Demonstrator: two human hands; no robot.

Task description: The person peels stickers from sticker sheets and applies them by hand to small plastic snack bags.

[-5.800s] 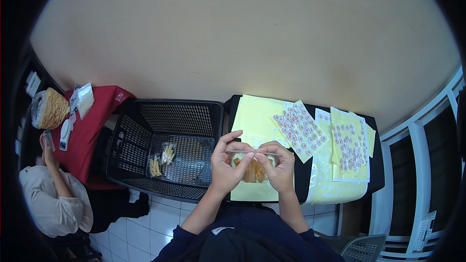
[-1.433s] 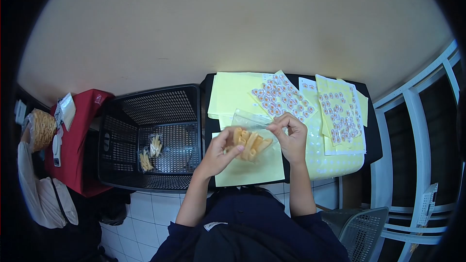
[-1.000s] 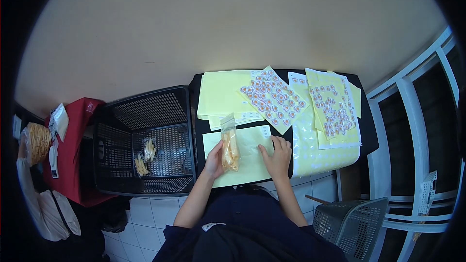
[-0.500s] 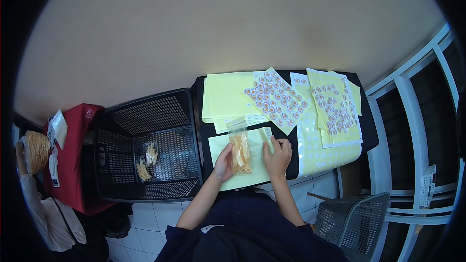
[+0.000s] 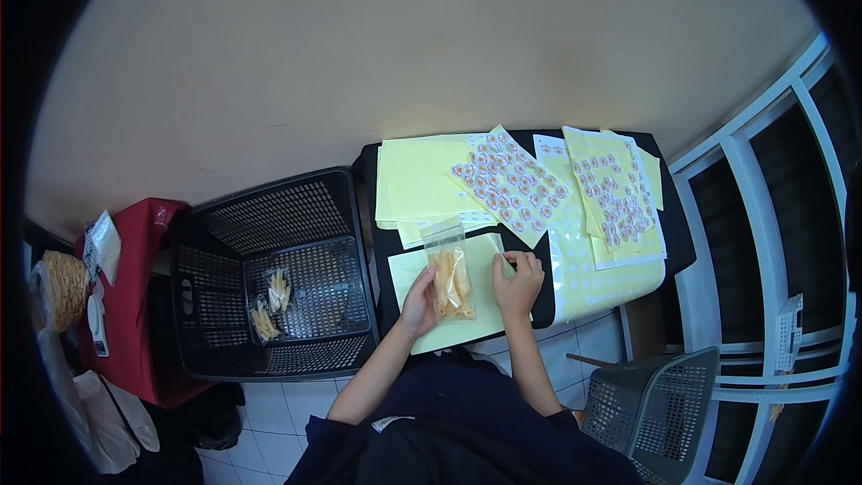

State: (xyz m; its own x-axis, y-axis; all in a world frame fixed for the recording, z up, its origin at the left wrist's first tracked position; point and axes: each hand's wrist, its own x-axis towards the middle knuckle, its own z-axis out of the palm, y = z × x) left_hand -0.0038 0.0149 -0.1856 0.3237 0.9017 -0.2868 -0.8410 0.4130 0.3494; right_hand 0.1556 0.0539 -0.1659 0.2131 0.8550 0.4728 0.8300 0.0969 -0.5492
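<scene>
A clear plastic bag (image 5: 452, 283) of pale yellow, stick-shaped snack pieces lies over a yellow backing sheet (image 5: 409, 269) at the table's near edge. My left hand (image 5: 418, 303) grips the bag along its left side, thumb towards the front. The bag's upper end is flat and see-through. My right hand (image 5: 518, 285) is at the sheet's right edge, fingers curled and thumb close to the index finger. Whatever is between those fingertips is too small to make out. Sticker sheets (image 5: 514, 181) with round orange-and-white labels lie just beyond both hands.
Left of the black-covered table (image 5: 678, 242) stands a black plastic crate (image 5: 269, 359) with a few bagged snacks (image 5: 280, 290) inside. Further left is a red-covered table (image 5: 126, 305), with a person's sleeve beside it. A grey basket (image 5: 669, 404) stands on the right.
The bag and my left hand have shifted slightly right. The fingers of my right hand have drawn in closer together at the sheet's edge. The person's hand at far left has left view.
</scene>
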